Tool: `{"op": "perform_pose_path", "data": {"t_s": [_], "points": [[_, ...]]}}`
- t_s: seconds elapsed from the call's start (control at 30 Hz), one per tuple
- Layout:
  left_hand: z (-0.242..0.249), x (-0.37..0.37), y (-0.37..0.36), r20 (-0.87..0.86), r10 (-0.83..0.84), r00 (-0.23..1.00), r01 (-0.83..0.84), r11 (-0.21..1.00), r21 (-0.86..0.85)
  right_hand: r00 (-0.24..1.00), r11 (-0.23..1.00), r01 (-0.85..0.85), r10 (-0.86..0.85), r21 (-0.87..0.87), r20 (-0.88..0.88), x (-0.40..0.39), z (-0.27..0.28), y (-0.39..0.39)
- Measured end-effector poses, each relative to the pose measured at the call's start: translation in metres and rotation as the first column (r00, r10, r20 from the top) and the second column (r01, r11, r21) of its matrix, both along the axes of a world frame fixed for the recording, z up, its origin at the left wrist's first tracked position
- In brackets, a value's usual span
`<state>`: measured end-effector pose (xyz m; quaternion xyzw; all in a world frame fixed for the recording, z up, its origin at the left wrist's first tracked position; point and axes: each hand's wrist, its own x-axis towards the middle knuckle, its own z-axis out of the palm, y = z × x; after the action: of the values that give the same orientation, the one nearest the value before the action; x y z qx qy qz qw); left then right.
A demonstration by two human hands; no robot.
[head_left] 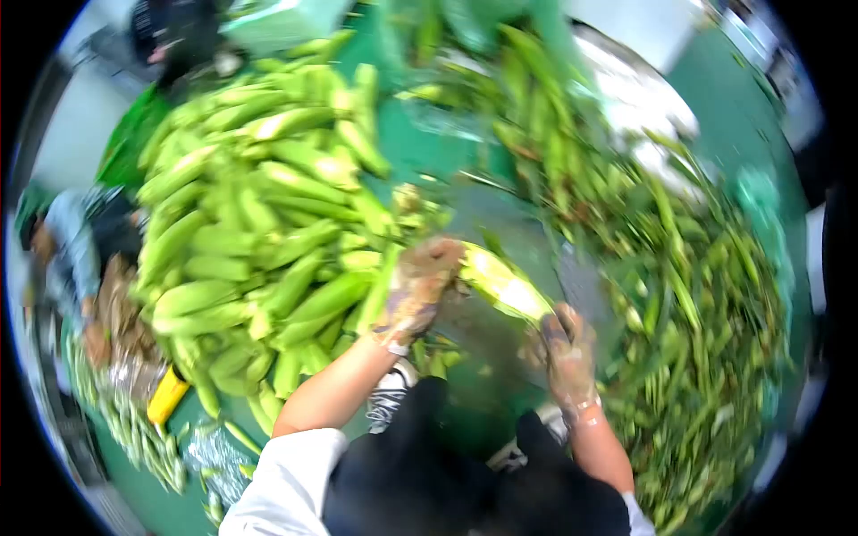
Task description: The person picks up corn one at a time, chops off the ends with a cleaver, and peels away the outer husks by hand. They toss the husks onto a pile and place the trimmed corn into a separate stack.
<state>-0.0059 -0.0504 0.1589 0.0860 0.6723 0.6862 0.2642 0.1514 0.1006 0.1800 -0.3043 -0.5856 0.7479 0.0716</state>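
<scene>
Between my hands is a pale green ear of corn (505,281), slanting down to the right above the wet green floor (483,348). My left hand (420,286), in a dirty clear glove, is closed around its upper left end. At its lower right end my right hand (567,353), gloved likewise, has its fingers closed on it. A big heap of corn in green husks (268,223) lies left of my left hand. Loose husks and leaves (679,357) are piled to the right of my right hand.
A person (67,237) sits at the far left near long thin green vegetables (134,429) and a yellow object (167,396). Plastic bags (219,460) lie at the lower left. White sacks (635,89) are at the upper right. My shoes (391,393) show below my hands.
</scene>
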Motion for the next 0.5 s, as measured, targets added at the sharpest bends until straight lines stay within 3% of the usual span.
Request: {"op": "perform_pose_path", "data": {"t_s": [0.03, 0.07, 0.1, 0.13, 0.2, 0.23, 0.27, 0.3, 0.33, 0.37, 0.4, 0.47, 0.5], "points": [[0.004, -0.011, -0.011, -0.269, 0.002, 0.963, -0.052, 0.983, -0.178, 0.983, 0.741, -0.181, 0.166, 0.647, 0.085, -0.005, -0.007, 0.005], [0.004, -0.031, -0.03, -0.29, 0.098, 0.952, -0.139, 0.982, -0.125, 0.951, 0.763, -0.304, 0.277, 0.571, 0.137, -0.015, -0.007, 0.005], [0.011, -0.051, -0.053, -0.31, 0.175, 0.935, -0.205, 0.977, -0.066, 0.951, 0.868, -0.296, 0.228, 0.398, 0.21, -0.024, 0.011, -0.005], [0.03, -0.07, -0.078, -0.446, 0.317, 0.837, -0.407, 0.906, -0.119, 0.958, 0.882, -0.277, 0.225, 0.381, 0.176, -0.02, 0.004, -0.002], [0.064, -0.116, -0.144, -0.638, 0.4, 0.658, -0.52, 0.854, -0.001, 0.967, 0.903, -0.238, 0.184, 0.357, 0.179, -0.004, -0.029, 0.022], [0.082, -0.137, -0.175, -0.727, 0.416, 0.546, -0.658, 0.75, -0.064, 0.959, 0.836, -0.262, 0.169, 0.482, 0.229, 0.012, -0.066, 0.045], [0.099, -0.159, -0.205, -0.801, 0.411, 0.434, -0.789, 0.602, -0.119, 0.952, 0.889, -0.221, 0.108, 0.401, 0.286, 0.023, -0.081, 0.055], [0.117, -0.182, -0.236, -0.855, 0.394, 0.336, -0.892, 0.426, -0.154, 0.974, 0.882, -0.16, 0.067, 0.443, 0.218, 0.039, -0.109, 0.066], [0.12, -0.208, -0.27, -0.885, 0.411, 0.216, -0.943, 0.324, -0.08, 0.966, 0.924, -0.14, 0.049, 0.355, 0.253, 0.044, -0.107, 0.067], [0.119, -0.226, -0.305, -0.891, 0.437, 0.126, -0.959, 0.285, 0.004, 0.957, 0.959, -0.098, 0.018, 0.265, 0.291, 0.053, -0.102, 0.067], [0.116, -0.246, -0.335, -0.874, 0.481, 0.067, -0.952, 0.294, 0.088, 0.959, 0.921, -0.156, 0.054, 0.356, 0.28, 0.064, -0.119, 0.074], [0.098, -0.275, -0.357, -0.778, 0.619, 0.109, -0.874, 0.433, 0.222, 0.939, 0.826, -0.205, 0.014, 0.525, 0.344, 0.096, -0.138, 0.08], [0.079, -0.298, -0.382, -0.853, 0.507, 0.125, -0.931, 0.358, 0.077, 0.919, 0.773, -0.237, -0.019, 0.588, 0.395, 0.099, -0.127, 0.078]]}}
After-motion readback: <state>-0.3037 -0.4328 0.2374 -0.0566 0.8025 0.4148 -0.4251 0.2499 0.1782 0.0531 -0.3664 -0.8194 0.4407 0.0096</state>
